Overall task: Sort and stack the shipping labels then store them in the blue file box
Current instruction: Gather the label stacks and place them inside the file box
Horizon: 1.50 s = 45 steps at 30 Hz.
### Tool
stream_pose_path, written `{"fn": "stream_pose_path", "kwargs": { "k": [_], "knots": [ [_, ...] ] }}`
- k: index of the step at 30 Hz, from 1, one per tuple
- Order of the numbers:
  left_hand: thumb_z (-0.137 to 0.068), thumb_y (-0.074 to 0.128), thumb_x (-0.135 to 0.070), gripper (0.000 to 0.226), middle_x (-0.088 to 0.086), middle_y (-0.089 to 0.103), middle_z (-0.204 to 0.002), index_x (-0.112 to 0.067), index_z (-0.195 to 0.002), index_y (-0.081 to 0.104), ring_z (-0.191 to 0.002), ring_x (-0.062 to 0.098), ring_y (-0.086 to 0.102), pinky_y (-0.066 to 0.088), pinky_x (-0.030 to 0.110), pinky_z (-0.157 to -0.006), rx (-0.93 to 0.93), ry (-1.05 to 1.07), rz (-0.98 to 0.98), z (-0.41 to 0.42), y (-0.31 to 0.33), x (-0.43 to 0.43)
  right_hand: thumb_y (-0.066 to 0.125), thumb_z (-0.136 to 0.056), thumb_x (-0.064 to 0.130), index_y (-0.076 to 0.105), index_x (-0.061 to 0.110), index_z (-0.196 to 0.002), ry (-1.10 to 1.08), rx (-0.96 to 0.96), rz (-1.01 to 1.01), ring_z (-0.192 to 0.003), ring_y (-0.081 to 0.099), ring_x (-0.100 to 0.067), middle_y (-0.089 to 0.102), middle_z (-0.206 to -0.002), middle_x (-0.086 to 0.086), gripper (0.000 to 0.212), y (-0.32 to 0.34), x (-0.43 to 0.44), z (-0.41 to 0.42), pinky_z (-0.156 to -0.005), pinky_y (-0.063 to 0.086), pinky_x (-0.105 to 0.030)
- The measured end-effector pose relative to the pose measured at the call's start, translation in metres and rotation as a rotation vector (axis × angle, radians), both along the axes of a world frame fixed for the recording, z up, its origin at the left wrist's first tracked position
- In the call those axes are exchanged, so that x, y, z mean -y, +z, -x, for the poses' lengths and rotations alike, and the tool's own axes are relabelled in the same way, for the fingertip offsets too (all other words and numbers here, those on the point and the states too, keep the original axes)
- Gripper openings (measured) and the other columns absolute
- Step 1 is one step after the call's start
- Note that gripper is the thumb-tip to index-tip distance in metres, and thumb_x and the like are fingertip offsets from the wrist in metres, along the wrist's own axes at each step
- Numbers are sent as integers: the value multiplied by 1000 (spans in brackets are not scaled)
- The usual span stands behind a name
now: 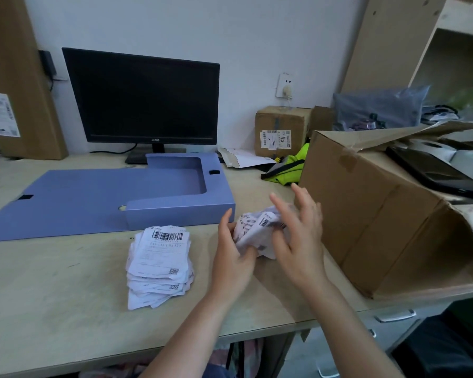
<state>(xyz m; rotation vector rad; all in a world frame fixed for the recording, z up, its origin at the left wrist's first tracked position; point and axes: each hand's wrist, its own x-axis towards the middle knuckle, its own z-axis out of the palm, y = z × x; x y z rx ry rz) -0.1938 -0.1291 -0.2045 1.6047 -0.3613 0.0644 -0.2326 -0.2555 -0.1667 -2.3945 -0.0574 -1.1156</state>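
Item, loose labels (253,231): I log them crumpled in the left hand (234,257), fingers curled round; right hand (299,238) splayed above, gripping nothing; sorted stack (159,264) lies leftward, nearer the left hand, before the open blue file box (180,212).

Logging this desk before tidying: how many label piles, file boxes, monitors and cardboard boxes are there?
White paper shipping-label piles: 2, a flat stack and a crumpled bunch in the left hand
Blue plastic file box: 1
Black flat monitor: 1
Brown cardboard boxes: 3, tall left, small rear, large open right
Total: 7
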Motion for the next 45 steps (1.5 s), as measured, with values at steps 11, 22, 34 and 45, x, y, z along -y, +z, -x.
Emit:
{"fn": "stream_pose_path", "kwargs": {
  "k": [11,22,34,45],
  "knots": [
    [-85,54,-4,61,-20,54,-123,-30,-137,33,-103,-13,55,45,8,-79,31,50,53,4,5,-1,31,-83,23,59,31,-132,51,-219,583,-111,59,-28,61,-104,-3,57,23,-5,-13,-109,7,-73],
    [-83,52,7,56,-17,56,-122,-27,-127,47,-109,-6,54,42,5,-82,122,202,164,7,12,-6,59,-86,47,50,21,-134,197,-231,-917,-119,56,-10,57,-131,3,55,7,-8,-12,-95,45,-25],
    [-78,54,12,84,-8,46,-133,-46,-134,31,-122,-4,46,37,4,-92,326,96,15,17,11,-1,81,-76,30,59,13,-107,43,182,-1065,-74,59,11,61,-92,8,41,19,-24,-15,-69,45,-8],
    [-79,50,5,50,4,45,-127,-18,-123,56,-125,-2,40,30,7,-100,489,85,6,16,14,-1,78,-77,24,57,28,-108,50,43,-923,-84,65,-5,64,-100,8,37,20,-24,-22,-67,47,-14]
  ]
}}
